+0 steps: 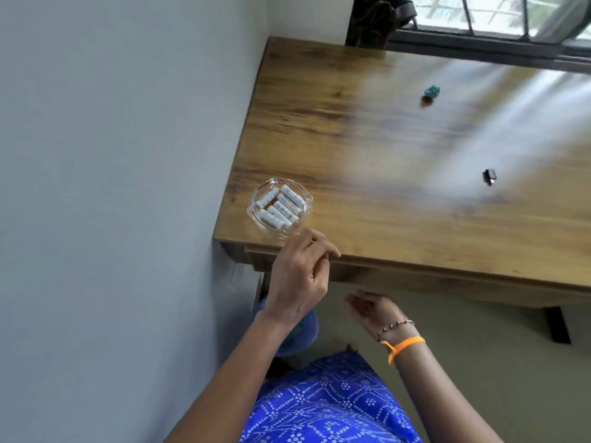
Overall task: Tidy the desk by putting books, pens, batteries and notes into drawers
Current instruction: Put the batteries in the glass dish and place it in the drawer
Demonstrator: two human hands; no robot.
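A clear glass dish (304, 208) stands at the near left corner of the wooden desk (399, 199), with several white batteries (281, 207) lying in it. My left hand (299, 273) hovers just in front of the dish at the desk's front edge, its fingers loosely curled and holding nothing. My right hand (372, 310) hangs lower, below the desk edge in front of the closed drawer front (358, 273), fingers relaxed and empty.
A small teal crumpled object (432, 91) lies toward the back of the desk. A small black object (489, 176) sits to the right. A grey wall borders the desk on the left, a window (499, 14) runs behind it. A dark desk leg (558, 324) shows at right.
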